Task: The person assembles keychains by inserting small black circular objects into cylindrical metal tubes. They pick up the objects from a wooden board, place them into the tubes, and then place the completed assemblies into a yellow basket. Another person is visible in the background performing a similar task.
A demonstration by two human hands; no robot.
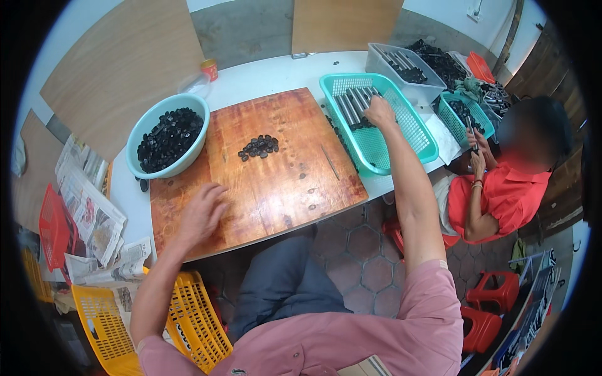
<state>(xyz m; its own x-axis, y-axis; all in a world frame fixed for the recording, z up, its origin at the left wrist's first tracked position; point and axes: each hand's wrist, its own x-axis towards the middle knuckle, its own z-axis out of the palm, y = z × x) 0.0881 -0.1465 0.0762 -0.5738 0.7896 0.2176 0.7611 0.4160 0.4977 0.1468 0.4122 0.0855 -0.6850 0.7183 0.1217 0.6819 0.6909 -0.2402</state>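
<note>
My right hand [379, 113] reaches into a teal plastic basket [414, 135] at the right of the table. Its fingers are closed at the end of one of the silvery metal tubes [351, 105], which lie side by side with black ends; the fingertips are partly hidden. Over the near left part of a wooden board [276, 207] hovers my left hand [204, 213], fingers apart and holding nothing. Beyond it, a small heap of black caps [258, 146] rests on the board. To the left stands a pale blue basin [135, 153] full of similar black pieces [169, 141].
A clear bin [433, 91] of tubes stands behind the basket. At the right, a seated co-worker in red [501, 194] holds a tube beside a smaller teal basket [448, 119]. Yellow crates [194, 313] and newspapers [94, 200] flank my left side; red stools [492, 291] stand at right.
</note>
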